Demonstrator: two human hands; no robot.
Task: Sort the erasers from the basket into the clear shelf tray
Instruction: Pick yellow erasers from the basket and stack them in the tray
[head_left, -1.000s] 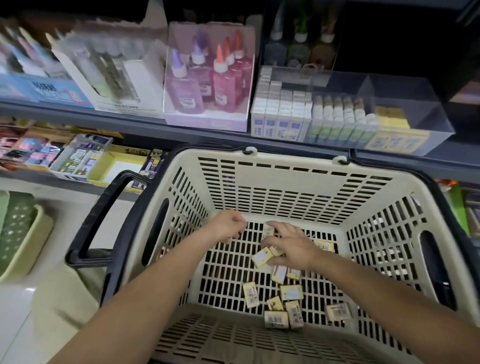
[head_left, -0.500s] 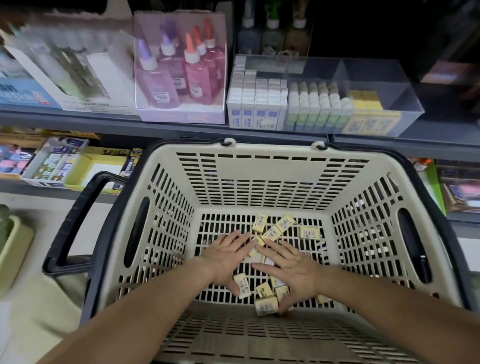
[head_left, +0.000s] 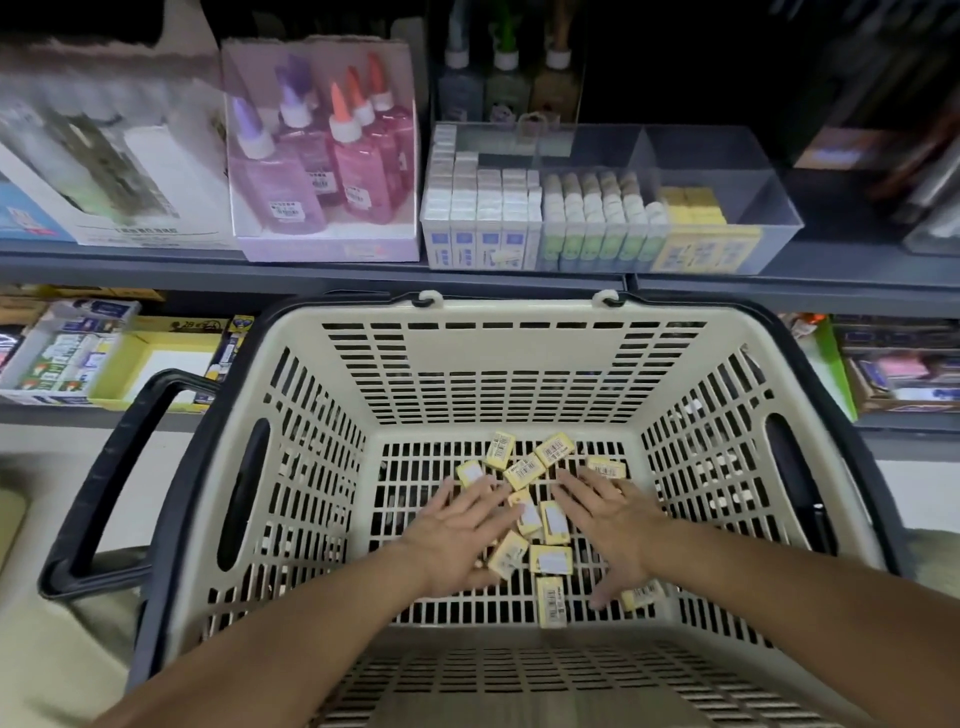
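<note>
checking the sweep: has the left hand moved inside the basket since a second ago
Yes. The left hand has drawn back from the far wall of the basket toward the near side of its floor, and now lies flat among the erasers.

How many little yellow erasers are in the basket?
11 yellow boxed erasers in the beige plastic basket: five farthest, four between left hand and right hand, two nearest. Hands may hide more.

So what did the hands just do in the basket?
The right grip let go of the erasers it pinched a second ago. It and the left grip came down flat on the pile in the basket, then spread apart. The clear shelf tray looks unchanged.
</note>
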